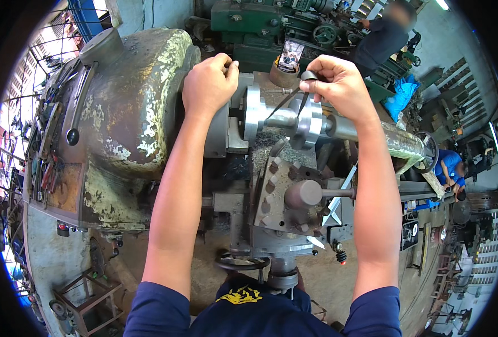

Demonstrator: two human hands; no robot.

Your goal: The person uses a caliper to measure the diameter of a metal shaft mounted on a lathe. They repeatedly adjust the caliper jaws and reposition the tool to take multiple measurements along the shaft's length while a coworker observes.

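Between the thumb and fingers of my right hand [338,87] is a dark metal caliper [287,105]. Its two legs are spread and point down at the shiny flanged metal shaft [282,116], near the narrow part between the flanges; I cannot tell if the tips touch. The shaft is mounted in a lathe, between the chuck [218,132] and the tailstock [383,139]. My left hand [209,84] is above the chuck with its fingers curled; whatever they may hold is hidden. Nearer to me stands the tool post [294,194], scattered with metal chips.
The worn lathe headstock [125,112] and its ball-ended lever [73,136] are on the left. Behind the shaft, a phone [291,55] leans in a round container [282,76]. A green machine [249,25] stands beyond, with a person [381,45] beside it. Another person [450,168] crouches at right.
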